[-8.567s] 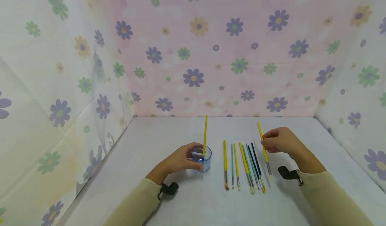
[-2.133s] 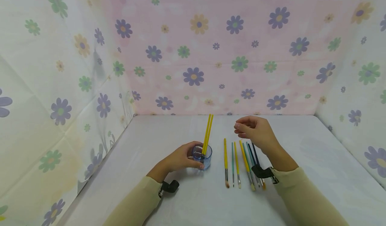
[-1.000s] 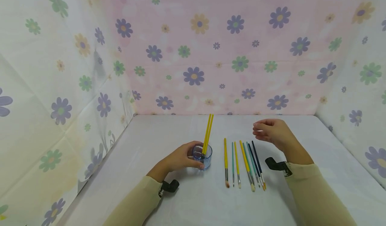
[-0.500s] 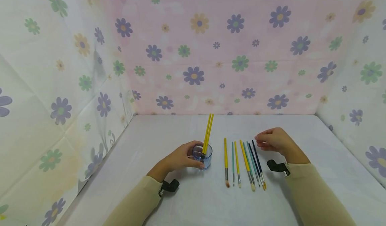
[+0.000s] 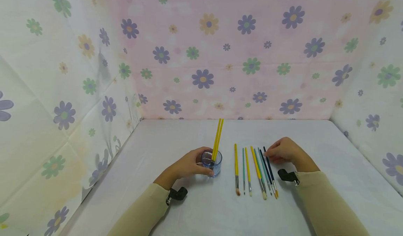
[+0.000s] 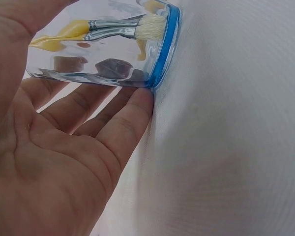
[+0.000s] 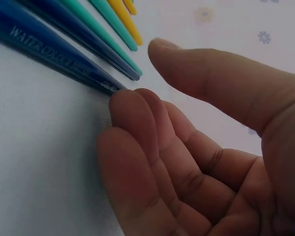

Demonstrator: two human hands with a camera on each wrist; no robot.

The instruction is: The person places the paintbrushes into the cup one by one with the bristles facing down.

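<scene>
A clear glass (image 5: 217,169) with a blue base stands on the table, and my left hand (image 5: 188,165) holds it, thumb and fingers around its sides. Two yellow paintbrushes (image 5: 217,138) lean in the glass; their pale bristles (image 6: 151,27) point down at the base. My right hand (image 5: 285,151) is at the handle end of the rightmost dark blue paintbrush (image 5: 269,167). In the right wrist view its fingertips are right at that blue handle (image 7: 44,46), while the thumb (image 7: 201,73) stands apart on the other side.
More paintbrushes lie in a row, bristles toward me: a yellow one (image 5: 236,166) at the left, a thin teal one (image 5: 244,166), and several others. White cloth covers the table (image 5: 207,211). Flowered cloth walls (image 5: 176,64) enclose the back and sides.
A second yellow paintbrush has gone from my right hand into the glass. The right hand then moved back right and down to the dark blue paintbrush. My left hand stays on the glass.
</scene>
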